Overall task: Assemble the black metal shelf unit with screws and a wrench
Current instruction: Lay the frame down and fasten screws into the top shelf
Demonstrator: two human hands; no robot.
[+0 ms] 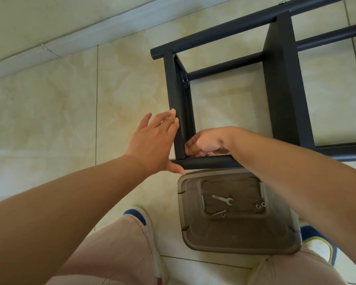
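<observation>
**Both hands at the near corner of the shelf frame**

The left hand [152, 140], at 9 o'clock from the corner, lies flat with fingers straight and slightly spread against the outer face of a smooth matte black panel; its thumb sits under the round tube. The black metal shelf frame [282, 79] lies on glossy beige floor tiles [60, 99], running toward 1 o'clock. The right hand [203, 144] curls its fingers inside the corner; what they pinch is hidden. At 6 o'clock, a translucent brown plastic tub [234, 239] holds 1 flat silver wrench [223, 199], long screws [219, 213] and small nuts [260, 205].
</observation>
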